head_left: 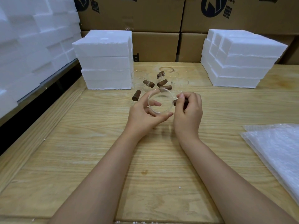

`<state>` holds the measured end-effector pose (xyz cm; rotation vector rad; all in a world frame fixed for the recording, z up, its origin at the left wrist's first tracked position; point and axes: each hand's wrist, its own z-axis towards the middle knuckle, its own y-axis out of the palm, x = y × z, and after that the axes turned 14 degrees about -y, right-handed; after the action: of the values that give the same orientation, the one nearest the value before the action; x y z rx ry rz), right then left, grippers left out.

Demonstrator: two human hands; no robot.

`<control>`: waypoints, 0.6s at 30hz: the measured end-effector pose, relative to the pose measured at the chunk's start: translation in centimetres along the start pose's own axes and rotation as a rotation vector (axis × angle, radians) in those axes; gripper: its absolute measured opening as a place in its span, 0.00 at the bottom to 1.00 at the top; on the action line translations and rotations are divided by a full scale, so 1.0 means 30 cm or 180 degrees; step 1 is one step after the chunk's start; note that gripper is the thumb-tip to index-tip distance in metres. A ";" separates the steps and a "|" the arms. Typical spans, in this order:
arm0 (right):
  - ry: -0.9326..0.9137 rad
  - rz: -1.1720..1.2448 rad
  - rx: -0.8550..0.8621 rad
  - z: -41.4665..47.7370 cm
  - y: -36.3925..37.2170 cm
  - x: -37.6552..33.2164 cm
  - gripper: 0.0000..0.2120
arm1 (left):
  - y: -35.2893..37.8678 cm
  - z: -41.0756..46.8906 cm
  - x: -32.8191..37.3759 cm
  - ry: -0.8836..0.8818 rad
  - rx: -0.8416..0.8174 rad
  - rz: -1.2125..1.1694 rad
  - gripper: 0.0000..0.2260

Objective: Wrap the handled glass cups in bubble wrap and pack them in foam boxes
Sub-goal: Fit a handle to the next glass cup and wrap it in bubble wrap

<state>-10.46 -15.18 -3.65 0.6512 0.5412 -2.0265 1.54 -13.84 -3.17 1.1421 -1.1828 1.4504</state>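
A clear glass cup (pixel 159 96) with a brown wooden handle is held above the middle of the wooden table (pixel 97 143), its mouth facing me. My left hand (pixel 145 113) cradles the glass body, fingers curled round its rim and underside. My right hand (pixel 189 110) grips the brown handle at the cup's right side. Behind them stand several more glass cups (pixel 161 80) with brown handles. Bubble wrap sheets (pixel 275 151) lie stacked at the right edge. Foam boxes (pixel 106 62) are stacked at the back left, and a second foam stack (pixel 237 62) rises at the back right.
A wall of white foam pieces (pixel 32 38) fills the left side beyond a dark gap at the table's edge. Brown cardboard cartons (pixel 155 21) line the back.
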 end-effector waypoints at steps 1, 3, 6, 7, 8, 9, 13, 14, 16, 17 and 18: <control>-0.0040 -0.0010 0.0015 0.000 0.001 -0.001 0.06 | 0.000 0.002 -0.003 -0.0009 -0.0015 -0.0025 0.28; -0.0118 -0.0007 0.0039 0.001 0.000 -0.003 0.06 | 0.001 0.007 -0.010 0.0014 -0.0038 -0.0042 0.28; -0.0212 0.0037 0.0065 0.002 -0.001 -0.007 0.06 | 0.003 0.012 -0.019 0.0105 -0.0060 -0.0046 0.29; -0.0230 0.0050 0.0059 0.002 -0.002 -0.008 0.06 | 0.003 0.014 -0.020 0.0151 -0.0049 -0.0058 0.29; -0.0249 0.0062 0.0047 0.002 -0.002 -0.008 0.06 | 0.004 0.015 -0.022 0.0201 -0.0027 -0.0060 0.29; -0.0270 0.0072 0.0037 0.002 -0.003 -0.008 0.06 | 0.004 0.015 -0.023 0.0237 -0.0005 -0.0038 0.29; -0.0255 0.0152 0.0027 0.000 -0.002 -0.009 0.06 | 0.007 0.014 -0.023 0.0391 0.0002 0.0152 0.30; -0.0225 0.0173 0.0026 0.000 0.000 -0.008 0.06 | 0.008 0.014 -0.023 0.0463 0.0011 0.0180 0.30; -0.0140 0.0223 0.0016 -0.001 0.003 -0.006 0.07 | 0.007 0.012 -0.022 0.0577 0.0075 0.0240 0.30; -0.0102 0.0234 0.0012 -0.002 0.004 -0.006 0.07 | 0.007 0.013 -0.021 0.0634 0.0127 0.0307 0.30; -0.0076 0.0229 0.0009 -0.002 0.005 -0.006 0.07 | 0.007 0.014 -0.022 0.0677 0.0173 0.0385 0.31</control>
<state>-10.24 -15.12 -3.60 0.6387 0.4943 -1.9657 1.48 -14.34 -3.80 0.9388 -1.0839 1.6608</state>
